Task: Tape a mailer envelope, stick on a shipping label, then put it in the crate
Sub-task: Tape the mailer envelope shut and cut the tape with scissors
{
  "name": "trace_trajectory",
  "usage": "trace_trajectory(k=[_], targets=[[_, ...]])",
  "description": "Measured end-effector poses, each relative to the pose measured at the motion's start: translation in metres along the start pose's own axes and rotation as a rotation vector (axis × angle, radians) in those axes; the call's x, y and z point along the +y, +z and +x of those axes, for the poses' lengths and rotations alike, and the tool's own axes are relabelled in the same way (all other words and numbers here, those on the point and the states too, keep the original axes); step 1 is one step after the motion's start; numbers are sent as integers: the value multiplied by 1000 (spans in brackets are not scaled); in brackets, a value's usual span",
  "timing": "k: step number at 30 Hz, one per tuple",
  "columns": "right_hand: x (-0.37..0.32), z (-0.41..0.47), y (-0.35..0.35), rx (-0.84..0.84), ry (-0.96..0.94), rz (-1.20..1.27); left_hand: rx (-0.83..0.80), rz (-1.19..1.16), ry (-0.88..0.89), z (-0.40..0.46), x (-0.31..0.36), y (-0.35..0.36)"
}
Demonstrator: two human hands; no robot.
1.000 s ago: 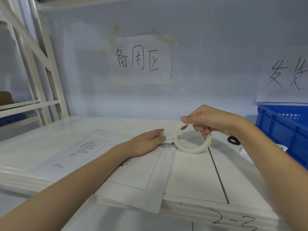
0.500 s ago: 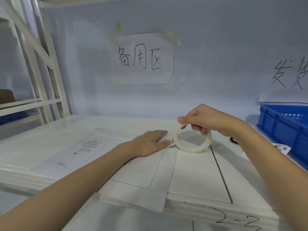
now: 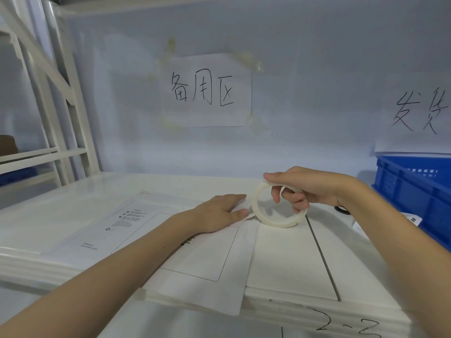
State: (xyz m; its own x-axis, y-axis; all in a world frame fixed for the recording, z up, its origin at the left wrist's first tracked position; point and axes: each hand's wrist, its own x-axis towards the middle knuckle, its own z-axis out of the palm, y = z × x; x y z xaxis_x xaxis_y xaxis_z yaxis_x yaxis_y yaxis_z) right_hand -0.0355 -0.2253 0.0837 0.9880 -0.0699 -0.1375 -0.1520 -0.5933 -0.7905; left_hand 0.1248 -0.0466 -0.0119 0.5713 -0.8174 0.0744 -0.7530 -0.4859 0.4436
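A white mailer envelope (image 3: 210,262) lies flat on the white shelf (image 3: 292,264), its front corner hanging over the edge. My left hand (image 3: 219,212) presses flat on the envelope's far right corner, fingers straight. My right hand (image 3: 307,189) grips a white tape roll (image 3: 275,220) standing on its rim just right of that corner, fingers through its hole. A short strip of tape runs from the roll to under my left fingertips. The blue crate (image 3: 415,191) stands at the right edge.
A second printed mailer (image 3: 105,223) lies under the first, to the left. A small black ring (image 3: 343,210) and a white label sheet (image 3: 412,219) lie between my right wrist and the crate. Handwritten paper signs hang on the back wall. White rack posts rise at the left.
The tape roll has tilted and settled slightly lower against the shelf, close to my left fingertips. My right fingers have curled further through the roll's hole. My left hand stays pressed on the envelope.
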Motion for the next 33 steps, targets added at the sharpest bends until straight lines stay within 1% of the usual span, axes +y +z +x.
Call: trace_trajectory(k=[4, 8, 11, 16, 20, 22, 25, 29, 33], targets=[[-1, -1, 1, -23, 3, 7, 0, -6, 13, 2, -1, 0], [-1, -1, 1, -21, 8, 12, 4, -70, -3, -2, -1, -2], [-2, -2, 1, -16, 14, 8, 17, -237, -4, -7, 0, -6], [0, -2, -1, -27, 19, 10, 209, -613, -45, -8, -2, -16], [0, -2, -2, -31, 19, 12, 278, -828, -90, -14, -1, -24], [0, -2, -2, -25, 18, 10, 278, -862, -88, -16, 0, -25], [-1, -2, -2, -17, 17, 0, 232, -711, -97, -16, 5, -23], [-2, -2, 0, -2, 13, -14, 99, -373, -70, -18, 11, -14], [-3, -1, 1, 29, 9, -36, 27, -66, -53, -15, 16, -9]])
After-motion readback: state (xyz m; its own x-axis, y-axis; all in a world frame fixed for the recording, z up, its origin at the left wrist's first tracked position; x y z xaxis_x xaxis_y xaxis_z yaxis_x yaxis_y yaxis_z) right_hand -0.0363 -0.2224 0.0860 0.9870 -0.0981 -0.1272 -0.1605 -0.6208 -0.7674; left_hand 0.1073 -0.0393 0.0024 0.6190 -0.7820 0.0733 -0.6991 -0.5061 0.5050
